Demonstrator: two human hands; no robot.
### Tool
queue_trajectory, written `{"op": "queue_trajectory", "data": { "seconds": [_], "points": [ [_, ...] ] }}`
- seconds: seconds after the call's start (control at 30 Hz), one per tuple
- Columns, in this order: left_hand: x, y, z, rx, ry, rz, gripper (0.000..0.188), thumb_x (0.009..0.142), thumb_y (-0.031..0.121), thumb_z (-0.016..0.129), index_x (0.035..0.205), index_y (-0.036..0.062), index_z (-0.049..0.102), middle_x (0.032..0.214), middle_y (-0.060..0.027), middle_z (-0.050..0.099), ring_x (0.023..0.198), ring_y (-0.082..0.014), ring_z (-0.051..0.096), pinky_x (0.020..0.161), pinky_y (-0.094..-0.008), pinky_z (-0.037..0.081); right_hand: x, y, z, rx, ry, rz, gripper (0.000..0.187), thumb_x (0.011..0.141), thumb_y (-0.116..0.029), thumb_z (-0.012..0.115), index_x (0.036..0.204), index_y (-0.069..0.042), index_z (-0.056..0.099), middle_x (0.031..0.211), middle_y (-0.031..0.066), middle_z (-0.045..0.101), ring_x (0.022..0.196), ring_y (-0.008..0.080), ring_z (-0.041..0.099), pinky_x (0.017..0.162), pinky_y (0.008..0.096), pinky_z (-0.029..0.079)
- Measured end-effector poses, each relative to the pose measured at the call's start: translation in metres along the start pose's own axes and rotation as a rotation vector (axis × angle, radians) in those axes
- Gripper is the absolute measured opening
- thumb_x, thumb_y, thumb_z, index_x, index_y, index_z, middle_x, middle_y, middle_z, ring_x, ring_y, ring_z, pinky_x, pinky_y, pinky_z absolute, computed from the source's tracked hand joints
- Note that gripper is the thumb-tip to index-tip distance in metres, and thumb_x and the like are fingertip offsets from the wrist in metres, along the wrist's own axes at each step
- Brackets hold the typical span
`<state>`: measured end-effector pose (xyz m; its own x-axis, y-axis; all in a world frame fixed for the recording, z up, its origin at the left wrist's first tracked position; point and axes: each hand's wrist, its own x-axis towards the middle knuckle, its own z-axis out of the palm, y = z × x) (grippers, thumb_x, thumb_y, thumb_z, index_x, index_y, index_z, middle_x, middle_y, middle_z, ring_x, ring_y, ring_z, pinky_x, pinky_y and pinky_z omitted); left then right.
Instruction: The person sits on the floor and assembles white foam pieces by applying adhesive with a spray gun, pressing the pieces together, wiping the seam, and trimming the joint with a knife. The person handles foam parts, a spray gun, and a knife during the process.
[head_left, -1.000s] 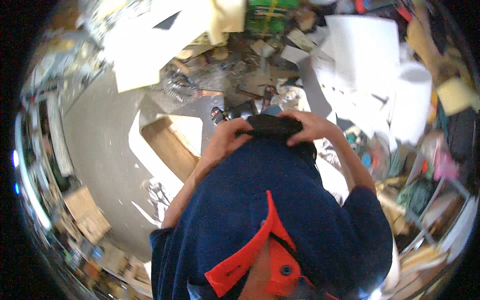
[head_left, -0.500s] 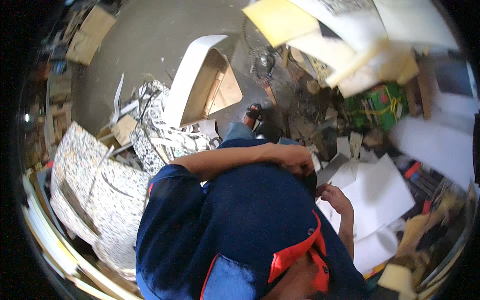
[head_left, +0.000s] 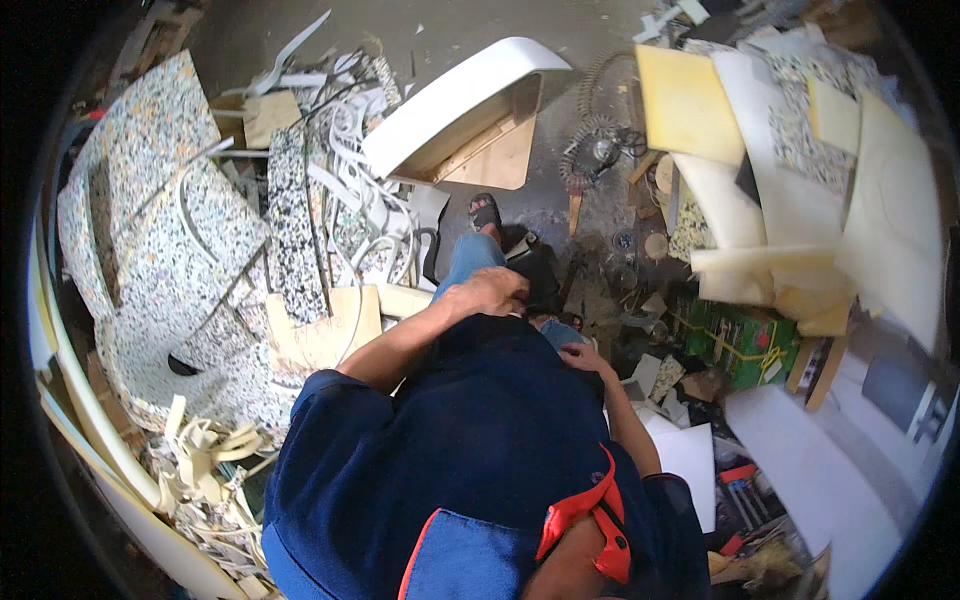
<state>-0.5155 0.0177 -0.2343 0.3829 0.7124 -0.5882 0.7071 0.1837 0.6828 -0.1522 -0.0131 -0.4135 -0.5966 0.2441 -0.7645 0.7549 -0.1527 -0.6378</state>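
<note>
On the left, big floppy sheets of foam with many-coloured specks (head_left: 150, 215) lie piled over one another. A messy heap of thin, pale cream strips (head_left: 203, 450) sits by the near end of the pile. Next comes a long black-and-white speckled foam piece (head_left: 292, 220), and its near end seems to lie over a flat, light brown wooden board (head_left: 298, 340).

Near the middle, a white, curved shell with a pale wooden inside (head_left: 445, 103) lies on the grey floor (head_left: 590, 18). Its white outside looks done to me, but the wood inside is bare, so maybe only part of it is finished. No hand is on it.

The left hand (head_left: 490, 290) is at the hem of the dark blue cloth shirt (head_left: 480, 430), over the light blue jeans (head_left: 467, 262). Its fingers curl in, but I cannot tell if they pinch anything (the hand itself hides a lot). The right hand (head_left: 585, 357) is by the shirt's other edge, fingers bent, close to the jeans. I cannot tell if it grips the cloth.

Further right are a grey coiled hose (head_left: 592, 122), a yellow foam square (head_left: 690, 105), a green box with yellow straps (head_left: 740, 350) and a big, smooth white sheet (head_left: 800, 440). No hand touches these, and how much is left to do I cannot tell.
</note>
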Motion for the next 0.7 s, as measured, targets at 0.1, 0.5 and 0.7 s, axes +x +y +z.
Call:
{"op": "queue_trajectory", "data": {
  "seconds": [0.1, 0.5, 0.7],
  "points": [
    [-0.023, -0.068, -0.005, 0.222, -0.107, -0.240, 0.035, 0.082, 0.026, 0.075, 0.115, 0.0128, 0.072, 0.119, -0.0203, 0.068, 0.122, -0.0370, 0.061, 0.098, -0.0451, 0.052, 0.011, -0.001, 0.000, -0.075, -0.036, -0.013, 0.049, 0.086, -0.052, 0.071, 0.109, -0.009, 0.075, 0.099, 0.0109, 0.074, 0.091, 0.0255, 0.070, 0.078, 0.0378, 0.053],
    [-0.078, -0.171, -0.078, -0.407, -0.019, -0.162, 0.016, 0.089, 0.019, 0.064, 0.094, 0.0043, 0.064, 0.088, -0.0192, 0.067, 0.089, -0.0390, 0.064, 0.078, -0.0474, 0.049, 0.021, -0.215, -0.082, -0.221, -0.002, 0.343, 0.021, 0.085, -0.025, 0.068, 0.092, -0.006, 0.072, 0.085, 0.0174, 0.071, 0.082, 0.0335, 0.069, 0.074, 0.0432, 0.051],
    [-0.100, -0.171, -0.095, -0.624, -0.080, -0.297, 0.020, 0.090, 0.023, 0.064, 0.095, 0.0034, 0.065, 0.087, -0.0195, 0.068, 0.086, -0.0366, 0.067, 0.075, -0.0447, 0.050, 0.039, -0.276, -0.126, -0.125, -0.303, 0.311, 0.012, 0.080, -0.011, 0.066, 0.086, -0.004, 0.073, 0.074, 0.0087, 0.070, 0.066, 0.0188, 0.064, 0.059, 0.0373, 0.049]
  ]
}}
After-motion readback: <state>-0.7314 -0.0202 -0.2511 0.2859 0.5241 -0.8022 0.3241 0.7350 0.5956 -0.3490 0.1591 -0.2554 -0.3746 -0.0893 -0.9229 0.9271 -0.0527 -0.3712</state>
